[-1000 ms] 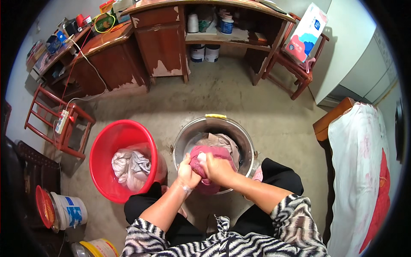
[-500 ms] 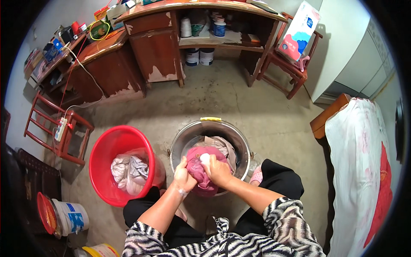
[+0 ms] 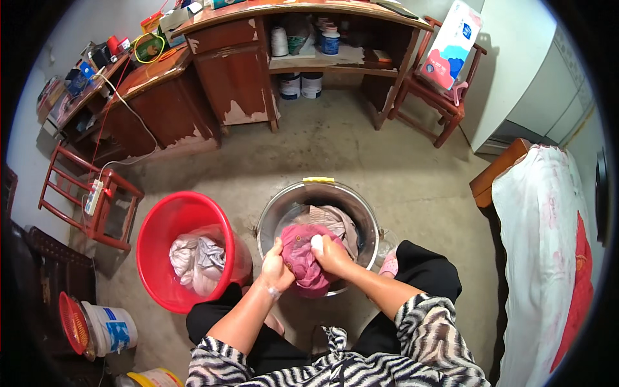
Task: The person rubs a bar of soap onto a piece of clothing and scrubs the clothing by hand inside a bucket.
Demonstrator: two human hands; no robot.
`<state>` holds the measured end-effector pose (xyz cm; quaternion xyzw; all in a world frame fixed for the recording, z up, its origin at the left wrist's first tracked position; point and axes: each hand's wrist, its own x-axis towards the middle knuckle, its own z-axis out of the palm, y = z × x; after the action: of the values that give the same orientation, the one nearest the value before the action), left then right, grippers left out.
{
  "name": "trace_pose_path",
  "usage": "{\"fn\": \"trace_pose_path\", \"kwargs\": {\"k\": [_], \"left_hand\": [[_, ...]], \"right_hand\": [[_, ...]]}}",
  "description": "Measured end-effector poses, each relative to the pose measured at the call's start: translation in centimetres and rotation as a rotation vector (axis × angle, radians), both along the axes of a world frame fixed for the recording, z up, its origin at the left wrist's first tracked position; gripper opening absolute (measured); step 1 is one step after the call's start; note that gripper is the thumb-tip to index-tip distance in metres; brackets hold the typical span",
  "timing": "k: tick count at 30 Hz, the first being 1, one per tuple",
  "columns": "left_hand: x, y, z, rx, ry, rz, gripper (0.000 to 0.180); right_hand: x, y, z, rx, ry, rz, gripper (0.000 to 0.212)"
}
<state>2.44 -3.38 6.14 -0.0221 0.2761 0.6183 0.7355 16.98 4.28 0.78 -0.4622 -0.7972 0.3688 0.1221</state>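
Note:
A wet pink garment with buttons (image 3: 303, 248) hangs over the near part of a round metal tub (image 3: 263, 222). My left hand (image 3: 277, 267) is closed on the garment's left edge. In my right hand (image 3: 334, 257), fingers are wrapped round a small white bar of soap (image 3: 316, 243), held against the cloth. Beige cloth (image 3: 336, 222) lies inside the tub behind the pink garment; much of the tub's bottom is hidden.
To the left stands a red plastic bucket (image 3: 143, 251) with pale laundry (image 3: 196, 258) in it. My knees flank the tub. A clear plastic item (image 3: 385, 240) sits by its right side. Farther off are a wooden desk (image 3: 229, 84), chairs and a cloth-covered bed (image 3: 532, 213).
My right hand has moved a little to the right with the soap across the pink garment. More of the garment's front, with its buttons, shows now. My left hand keeps its hold.

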Motion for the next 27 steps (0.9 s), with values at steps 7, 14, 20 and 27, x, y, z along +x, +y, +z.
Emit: {"fn": "trace_pose_path", "kwargs": {"k": [7, 14, 20, 27], "left_hand": [[-0.1, 0.4, 1.9, 0.039, 0.085, -0.063, 0.045], [0.2, 0.4, -0.2, 0.123, 0.713, -0.078, 0.041], [-1.0, 1.0, -1.0, 0.226, 0.804, -0.078, 0.040], [-2.2, 1.3, -0.7, 0.451, 1.142, -0.580, 0.034]], "right_hand": [[0.3, 3.4, 6.4, -0.599, 0.693, 0.013, 0.032], [0.8, 4.6, 8.1, -0.288, 0.195, 0.271, 0.026], [1.8, 5.2, 13.2, -0.042, 0.397, 0.136, 0.018], [3.1, 4.2, 15.4, 0.181, 0.454, 0.276, 0.016]]}}
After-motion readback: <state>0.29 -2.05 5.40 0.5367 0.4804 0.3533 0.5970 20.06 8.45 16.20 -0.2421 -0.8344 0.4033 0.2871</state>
